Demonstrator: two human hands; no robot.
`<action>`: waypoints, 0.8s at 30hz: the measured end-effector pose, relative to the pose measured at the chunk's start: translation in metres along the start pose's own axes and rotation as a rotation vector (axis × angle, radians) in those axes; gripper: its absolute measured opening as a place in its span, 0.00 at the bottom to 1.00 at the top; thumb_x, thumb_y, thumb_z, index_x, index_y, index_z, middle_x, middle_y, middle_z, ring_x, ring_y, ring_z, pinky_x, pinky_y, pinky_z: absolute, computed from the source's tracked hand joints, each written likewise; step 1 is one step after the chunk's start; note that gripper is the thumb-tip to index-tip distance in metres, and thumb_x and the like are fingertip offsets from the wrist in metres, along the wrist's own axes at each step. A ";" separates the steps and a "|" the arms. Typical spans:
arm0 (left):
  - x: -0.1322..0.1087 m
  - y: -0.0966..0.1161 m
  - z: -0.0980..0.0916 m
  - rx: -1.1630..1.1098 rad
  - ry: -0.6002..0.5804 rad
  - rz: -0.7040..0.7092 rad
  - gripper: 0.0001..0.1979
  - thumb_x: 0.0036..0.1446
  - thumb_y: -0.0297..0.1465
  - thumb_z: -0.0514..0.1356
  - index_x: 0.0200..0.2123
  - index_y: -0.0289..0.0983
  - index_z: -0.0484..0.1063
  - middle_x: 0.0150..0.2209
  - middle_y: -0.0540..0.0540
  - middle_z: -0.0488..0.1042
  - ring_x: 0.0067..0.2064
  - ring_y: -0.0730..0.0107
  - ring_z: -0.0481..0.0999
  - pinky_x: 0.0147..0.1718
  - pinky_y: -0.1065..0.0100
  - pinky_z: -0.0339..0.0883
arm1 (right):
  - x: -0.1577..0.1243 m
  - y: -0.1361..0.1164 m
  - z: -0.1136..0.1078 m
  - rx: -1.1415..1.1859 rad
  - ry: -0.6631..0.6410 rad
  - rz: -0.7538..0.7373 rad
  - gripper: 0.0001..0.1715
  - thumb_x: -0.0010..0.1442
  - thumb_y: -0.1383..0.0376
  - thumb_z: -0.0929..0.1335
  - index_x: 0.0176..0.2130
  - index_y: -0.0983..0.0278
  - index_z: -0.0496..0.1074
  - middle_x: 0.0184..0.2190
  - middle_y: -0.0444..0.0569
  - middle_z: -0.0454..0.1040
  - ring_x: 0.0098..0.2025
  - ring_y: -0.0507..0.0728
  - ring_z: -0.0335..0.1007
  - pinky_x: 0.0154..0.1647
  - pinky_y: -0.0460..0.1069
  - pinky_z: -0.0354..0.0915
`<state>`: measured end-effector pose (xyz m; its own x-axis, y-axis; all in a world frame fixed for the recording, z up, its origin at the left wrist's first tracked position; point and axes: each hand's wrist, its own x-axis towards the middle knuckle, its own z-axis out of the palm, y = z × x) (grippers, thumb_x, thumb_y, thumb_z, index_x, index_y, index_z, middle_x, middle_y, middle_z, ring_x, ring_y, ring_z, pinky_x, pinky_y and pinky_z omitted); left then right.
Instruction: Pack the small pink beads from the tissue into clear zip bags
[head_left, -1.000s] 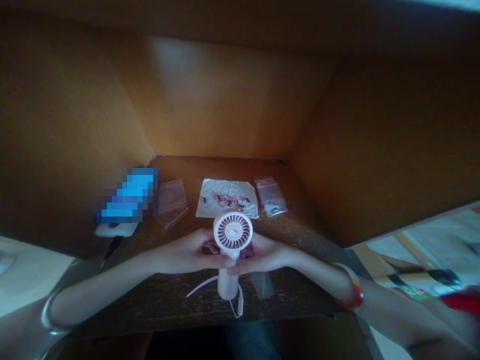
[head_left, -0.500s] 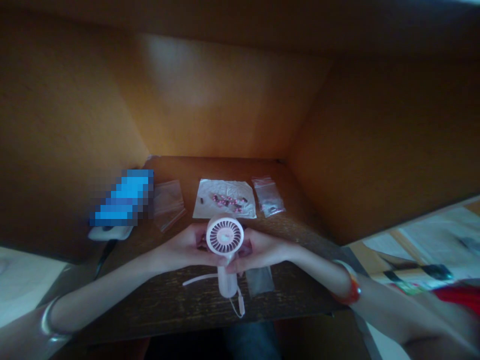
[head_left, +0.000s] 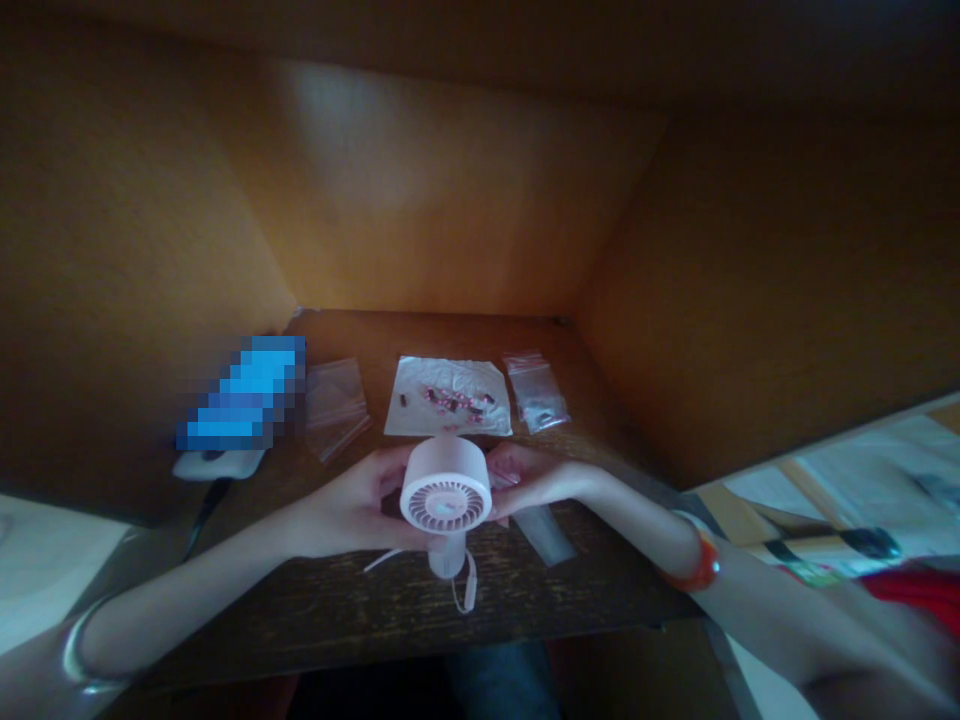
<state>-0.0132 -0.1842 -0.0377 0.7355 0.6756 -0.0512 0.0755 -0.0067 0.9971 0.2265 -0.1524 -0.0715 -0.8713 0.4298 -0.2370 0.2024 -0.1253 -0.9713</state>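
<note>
Pale pink handheld fan (head_left: 445,485) is held over the dark wooden surface (head_left: 360,600) between both hands, its round head tilted so the white slotted grille faces the camera, with a short handle (head_left: 447,555) below and a thin white cord (head_left: 466,590) looping beside it. Fingers (head_left: 391,474) of the left hand (head_left: 349,510) and the right hand (head_left: 536,480) curve around the head from opposite sides, pinching its rim.
</note>
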 end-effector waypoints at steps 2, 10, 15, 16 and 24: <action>-0.003 0.004 -0.001 0.036 0.057 0.012 0.28 0.45 0.29 0.70 0.51 0.37 0.69 0.46 0.44 0.77 0.47 0.58 0.76 0.48 0.56 0.68 | 0.000 -0.002 0.001 0.007 0.013 0.016 0.17 0.51 0.57 0.74 0.32 0.68 0.73 0.23 0.41 0.70 0.24 0.46 0.61 0.27 0.44 0.60; -0.016 0.014 -0.003 0.228 0.379 0.166 0.17 0.48 0.33 0.67 0.43 0.37 0.72 0.41 0.44 0.79 0.42 0.60 0.78 0.44 0.62 0.72 | 0.002 0.001 0.003 0.063 0.028 0.016 0.15 0.52 0.58 0.74 0.36 0.67 0.75 0.28 0.44 0.73 0.26 0.46 0.65 0.26 0.42 0.61; -0.013 0.008 0.017 0.290 -0.020 0.194 0.21 0.46 0.30 0.67 0.46 0.35 0.69 0.41 0.44 0.78 0.39 0.65 0.78 0.37 0.68 0.73 | 0.000 0.011 -0.005 0.053 0.083 0.040 0.13 0.52 0.60 0.73 0.33 0.67 0.73 0.25 0.41 0.71 0.25 0.46 0.63 0.25 0.42 0.60; -0.012 0.007 0.020 0.302 -0.050 0.177 0.21 0.46 0.30 0.67 0.45 0.34 0.69 0.40 0.43 0.77 0.38 0.66 0.77 0.36 0.69 0.73 | 0.000 0.011 -0.006 0.058 0.092 0.046 0.12 0.52 0.61 0.73 0.33 0.67 0.73 0.25 0.41 0.71 0.25 0.46 0.64 0.25 0.42 0.60; -0.012 0.001 0.013 0.200 -0.182 0.121 0.26 0.42 0.31 0.67 0.47 0.37 0.66 0.41 0.44 0.76 0.37 0.67 0.76 0.35 0.69 0.71 | 0.005 0.003 0.001 0.216 0.109 -0.089 0.20 0.61 0.55 0.62 0.38 0.68 0.74 0.26 0.45 0.70 0.28 0.49 0.65 0.29 0.45 0.61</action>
<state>-0.0128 -0.2020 -0.0371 0.8548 0.5175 0.0399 0.0978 -0.2361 0.9668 0.2219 -0.1513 -0.0753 -0.8257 0.5401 -0.1628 0.0162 -0.2658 -0.9639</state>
